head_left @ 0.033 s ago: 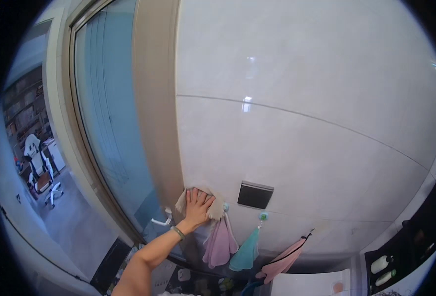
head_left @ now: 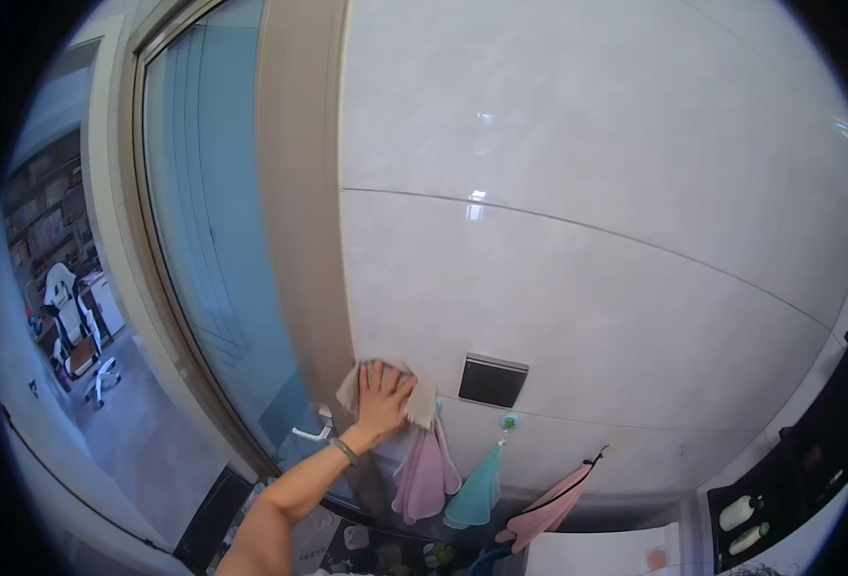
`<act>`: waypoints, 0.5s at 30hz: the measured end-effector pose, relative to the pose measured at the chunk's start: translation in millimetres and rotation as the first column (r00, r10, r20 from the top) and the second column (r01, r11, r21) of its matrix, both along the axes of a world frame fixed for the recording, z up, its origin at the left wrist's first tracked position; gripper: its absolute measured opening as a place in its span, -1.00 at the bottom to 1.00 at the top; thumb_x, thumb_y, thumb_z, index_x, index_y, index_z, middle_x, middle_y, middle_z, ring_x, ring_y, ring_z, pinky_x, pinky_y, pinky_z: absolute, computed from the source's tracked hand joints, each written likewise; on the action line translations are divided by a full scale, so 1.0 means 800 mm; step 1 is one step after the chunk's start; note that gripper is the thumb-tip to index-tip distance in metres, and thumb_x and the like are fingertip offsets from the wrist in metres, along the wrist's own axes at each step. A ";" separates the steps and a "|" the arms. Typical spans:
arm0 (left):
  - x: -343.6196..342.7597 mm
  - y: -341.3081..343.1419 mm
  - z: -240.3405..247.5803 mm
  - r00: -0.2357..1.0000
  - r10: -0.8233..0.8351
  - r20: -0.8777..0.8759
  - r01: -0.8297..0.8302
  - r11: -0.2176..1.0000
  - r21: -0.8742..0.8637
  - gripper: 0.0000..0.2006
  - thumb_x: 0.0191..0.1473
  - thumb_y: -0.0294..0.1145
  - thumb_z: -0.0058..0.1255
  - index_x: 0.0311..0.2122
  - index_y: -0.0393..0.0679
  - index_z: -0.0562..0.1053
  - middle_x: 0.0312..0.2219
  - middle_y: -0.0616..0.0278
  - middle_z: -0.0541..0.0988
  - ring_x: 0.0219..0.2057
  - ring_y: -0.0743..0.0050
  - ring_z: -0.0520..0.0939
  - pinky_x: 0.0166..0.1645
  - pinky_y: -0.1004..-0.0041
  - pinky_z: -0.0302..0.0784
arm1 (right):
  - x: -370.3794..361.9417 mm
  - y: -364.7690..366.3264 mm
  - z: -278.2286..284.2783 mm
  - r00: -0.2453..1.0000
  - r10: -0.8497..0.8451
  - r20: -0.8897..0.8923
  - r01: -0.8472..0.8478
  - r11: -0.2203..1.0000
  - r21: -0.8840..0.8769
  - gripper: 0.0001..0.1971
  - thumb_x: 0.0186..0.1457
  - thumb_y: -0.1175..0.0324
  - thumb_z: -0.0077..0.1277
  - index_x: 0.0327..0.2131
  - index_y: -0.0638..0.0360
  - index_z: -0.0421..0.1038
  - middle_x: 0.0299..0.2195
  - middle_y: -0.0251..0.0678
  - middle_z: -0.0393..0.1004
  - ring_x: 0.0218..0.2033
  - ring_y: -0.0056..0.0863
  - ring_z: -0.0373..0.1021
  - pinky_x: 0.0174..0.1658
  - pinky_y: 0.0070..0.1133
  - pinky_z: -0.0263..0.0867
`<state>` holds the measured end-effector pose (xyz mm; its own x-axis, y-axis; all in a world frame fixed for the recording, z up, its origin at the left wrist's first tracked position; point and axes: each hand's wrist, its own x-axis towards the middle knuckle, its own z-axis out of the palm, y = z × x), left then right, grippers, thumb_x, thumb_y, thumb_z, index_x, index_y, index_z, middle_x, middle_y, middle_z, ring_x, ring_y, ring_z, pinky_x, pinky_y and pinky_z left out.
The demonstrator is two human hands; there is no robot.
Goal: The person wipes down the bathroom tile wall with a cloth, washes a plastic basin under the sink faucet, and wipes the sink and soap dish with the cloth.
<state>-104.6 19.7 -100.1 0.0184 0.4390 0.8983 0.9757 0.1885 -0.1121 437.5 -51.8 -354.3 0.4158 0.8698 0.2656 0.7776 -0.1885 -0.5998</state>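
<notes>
My left hand presses a beige cloth against the wall, just beside the brown door frame. Its fingers lie stretched over the cloth, which spreads out past them on both sides. A green bracelet circles the wrist. Right beside the cloth hangs a purple towel from a hook, partly behind the cloth's edge at the top. Farther right hang a teal towel and a pink cloth with a black edge. My right hand is out of view.
A dark square plate sits on the light tiled wall above the towels. At left stands a glass door with a white handle. Bottles rest on a dark shelf at right. An office chair shows through the doorway.
The view has shifted very slightly. My left hand and the cloth sit a touch farther left and higher on the wall. The hold looks the same.
</notes>
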 end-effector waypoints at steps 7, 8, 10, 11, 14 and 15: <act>0.095 0.030 0.358 0.994 -0.026 -0.105 0.054 0.961 0.270 -0.49 -0.01 -0.22 -0.12 0.09 -0.12 0.37 0.22 0.03 0.15 0.27 -0.16 0.00 0.29 -0.08 -0.24 | 0.001 -0.034 -0.037 0.991 -0.120 0.051 0.122 0.991 -0.045 -0.57 -0.08 -0.08 0.01 -0.26 0.04 0.49 -0.30 -0.23 0.48 -0.22 -0.27 0.39 -0.24 -0.20 0.32; 0.116 0.037 0.401 0.989 -0.030 -0.142 0.077 0.938 0.339 -0.52 0.02 -0.23 -0.08 0.08 -0.11 0.37 0.23 0.09 0.15 0.27 -0.08 0.01 0.30 -0.04 -0.23 | 0.001 -0.038 -0.041 0.989 -0.136 0.064 0.139 0.989 -0.051 -0.57 -0.08 -0.08 0.02 -0.26 0.04 0.49 -0.30 -0.23 0.48 -0.22 -0.27 0.39 -0.24 -0.20 0.32; 0.157 0.069 0.448 0.980 -0.075 -0.185 0.145 0.905 0.400 -0.49 0.06 -0.14 -0.04 0.14 0.04 0.32 0.23 0.18 0.15 0.28 0.00 0.04 0.30 0.00 -0.21 | 0.003 -0.045 -0.050 0.980 -0.178 0.085 0.184 0.981 -0.063 -0.56 -0.08 -0.09 0.02 -0.27 0.03 0.49 -0.29 -0.23 0.48 -0.22 -0.27 0.39 -0.24 -0.19 0.31; 0.180 0.083 0.458 0.974 -0.096 -0.206 0.174 0.896 0.407 -0.48 0.07 -0.10 -0.02 0.17 0.10 0.30 0.24 0.21 0.14 0.27 0.02 0.05 0.30 0.01 -0.19 | 0.005 -0.049 -0.055 0.976 -0.196 0.097 0.204 0.977 -0.070 -0.56 -0.08 -0.09 0.02 -0.27 0.03 0.49 -0.29 -0.23 0.48 -0.22 -0.27 0.39 -0.24 -0.19 0.31; 0.248 0.119 0.420 0.925 -0.244 -0.291 0.309 0.929 0.203 -0.41 0.04 -0.01 0.00 0.21 0.24 0.23 0.22 0.24 0.17 0.27 0.06 0.05 0.29 0.00 -0.16 | 0.009 -0.054 -0.071 0.962 -0.241 0.125 0.253 0.963 -0.090 -0.56 -0.08 -0.10 0.02 -0.27 0.02 0.49 -0.29 -0.23 0.48 -0.22 -0.26 0.39 -0.24 -0.18 0.31; 0.274 0.123 0.392 0.897 -0.341 -0.282 0.374 0.925 0.070 -0.39 0.01 -0.01 0.02 0.20 0.24 0.23 0.19 0.26 0.22 0.25 0.08 0.09 0.28 -0.01 -0.12 | 0.011 -0.055 -0.076 0.957 -0.258 0.135 0.271 0.958 -0.095 -0.56 -0.08 -0.10 0.02 -0.27 0.02 0.49 -0.29 -0.23 0.48 -0.21 -0.26 0.39 -0.24 -0.18 0.31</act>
